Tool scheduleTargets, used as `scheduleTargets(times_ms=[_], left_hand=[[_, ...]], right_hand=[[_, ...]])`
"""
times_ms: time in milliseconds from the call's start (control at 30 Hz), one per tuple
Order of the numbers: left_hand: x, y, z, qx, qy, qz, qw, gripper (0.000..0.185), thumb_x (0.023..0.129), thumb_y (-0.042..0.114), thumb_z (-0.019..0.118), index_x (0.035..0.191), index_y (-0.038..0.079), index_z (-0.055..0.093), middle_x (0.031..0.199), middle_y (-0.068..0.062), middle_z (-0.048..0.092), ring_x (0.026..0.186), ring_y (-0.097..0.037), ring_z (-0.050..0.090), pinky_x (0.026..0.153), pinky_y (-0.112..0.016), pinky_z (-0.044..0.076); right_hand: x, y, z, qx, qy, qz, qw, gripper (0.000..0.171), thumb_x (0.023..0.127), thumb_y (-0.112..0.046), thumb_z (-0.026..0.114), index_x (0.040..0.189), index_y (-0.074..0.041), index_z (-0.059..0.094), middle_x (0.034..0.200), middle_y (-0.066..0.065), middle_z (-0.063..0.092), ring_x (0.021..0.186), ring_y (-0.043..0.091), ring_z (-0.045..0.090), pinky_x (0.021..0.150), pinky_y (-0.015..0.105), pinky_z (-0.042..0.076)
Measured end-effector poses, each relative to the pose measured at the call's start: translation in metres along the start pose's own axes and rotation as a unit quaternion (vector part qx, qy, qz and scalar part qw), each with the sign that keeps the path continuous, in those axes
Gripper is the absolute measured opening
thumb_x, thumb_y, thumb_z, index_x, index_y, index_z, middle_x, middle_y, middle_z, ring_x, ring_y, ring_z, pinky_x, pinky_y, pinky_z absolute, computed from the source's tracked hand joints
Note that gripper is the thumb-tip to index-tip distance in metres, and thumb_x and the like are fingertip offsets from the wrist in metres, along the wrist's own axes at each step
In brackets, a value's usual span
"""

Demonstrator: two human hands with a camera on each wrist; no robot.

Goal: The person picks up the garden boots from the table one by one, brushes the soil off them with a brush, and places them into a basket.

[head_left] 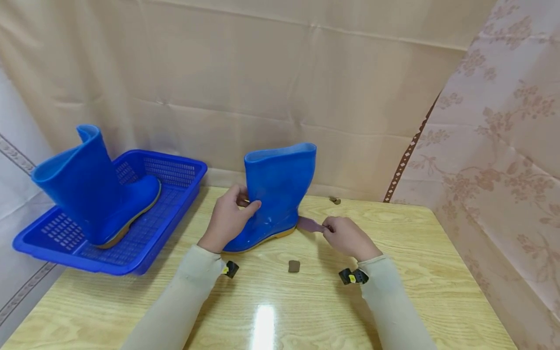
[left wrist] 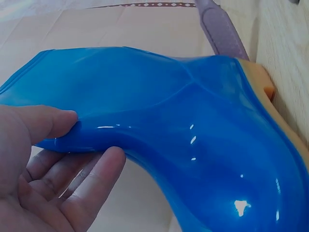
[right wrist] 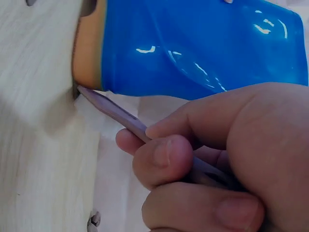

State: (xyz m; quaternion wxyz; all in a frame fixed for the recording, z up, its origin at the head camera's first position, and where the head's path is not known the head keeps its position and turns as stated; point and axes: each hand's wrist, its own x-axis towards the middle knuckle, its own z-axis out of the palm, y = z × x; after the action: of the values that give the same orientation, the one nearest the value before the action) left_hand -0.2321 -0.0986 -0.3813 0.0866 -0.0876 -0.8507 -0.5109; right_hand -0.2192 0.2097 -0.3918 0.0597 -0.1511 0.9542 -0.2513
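Observation:
A blue rain boot point(head_left: 280, 189) with a yellow-orange sole stands upright on the table, toe pointing left. My left hand point(head_left: 227, 216) grips the front of its shaft, thumb on the near side and fingers round the front edge. In my right hand point(head_left: 347, 238) is a flat mauve scraper point(head_left: 309, 224), held by its handle. The right wrist view has the scraper tip point(right wrist: 89, 94) right at the bottom of the boot's heel point(right wrist: 89, 53). Part of the scraper's blade point(left wrist: 222, 31) appears beyond the heel in the left wrist view.
To the left a blue plastic basket point(head_left: 175, 214) holds a second blue boot point(head_left: 96, 194), its shaft leaning over the rim. A small brown square piece point(head_left: 294, 266) lies in front of the boot, and a brown lump point(head_left: 335, 200) sits near the table's point(head_left: 407, 272) back edge.

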Motion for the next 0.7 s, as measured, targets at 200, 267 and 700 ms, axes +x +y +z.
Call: scheduleTargets(times_ms=[200, 267, 700], left_hand=[[0.001, -0.001, 0.004, -0.058, 0.002, 0.004, 0.9983, 0.026, 0.100, 0.021, 0.071, 0.120, 0.007, 0.063, 0.109, -0.011, 0.068, 0.098, -0.025, 0.066, 0.079, -0.036, 0.062], [0.002, 0.000, 0.005, -0.072, 0.004, 0.006, 0.9974, 0.024, 0.101, 0.019, 0.070, 0.119, 0.006, 0.063, 0.110, -0.012, 0.068, 0.100, -0.025, 0.066, 0.079, -0.035, 0.063], [0.014, 0.006, -0.007, -0.097, 0.015, 0.057, 0.9935, 0.021, 0.105, 0.011, 0.061, 0.126, 0.008, 0.062, 0.114, -0.013, 0.068, 0.108, -0.026, 0.065, 0.087, -0.043, 0.061]], right_hand=[[0.000, -0.001, 0.001, -0.017, -0.007, 0.004, 1.000, 0.024, 0.106, -0.007, 0.051, 0.110, 0.000, 0.074, 0.070, 0.002, 0.055, 0.055, 0.013, 0.043, 0.056, 0.031, 0.037], [0.000, 0.000, 0.001, -0.020, -0.006, 0.005, 1.000, 0.024, 0.105, -0.007, 0.052, 0.109, 0.000, 0.075, 0.071, 0.002, 0.056, 0.055, 0.013, 0.043, 0.057, 0.031, 0.038], [0.000, 0.007, -0.002, -0.033, 0.023, 0.048, 0.998, 0.028, 0.105, -0.008, 0.049, 0.110, 0.002, 0.074, 0.080, 0.006, 0.065, 0.059, 0.017, 0.051, 0.059, 0.033, 0.043]])
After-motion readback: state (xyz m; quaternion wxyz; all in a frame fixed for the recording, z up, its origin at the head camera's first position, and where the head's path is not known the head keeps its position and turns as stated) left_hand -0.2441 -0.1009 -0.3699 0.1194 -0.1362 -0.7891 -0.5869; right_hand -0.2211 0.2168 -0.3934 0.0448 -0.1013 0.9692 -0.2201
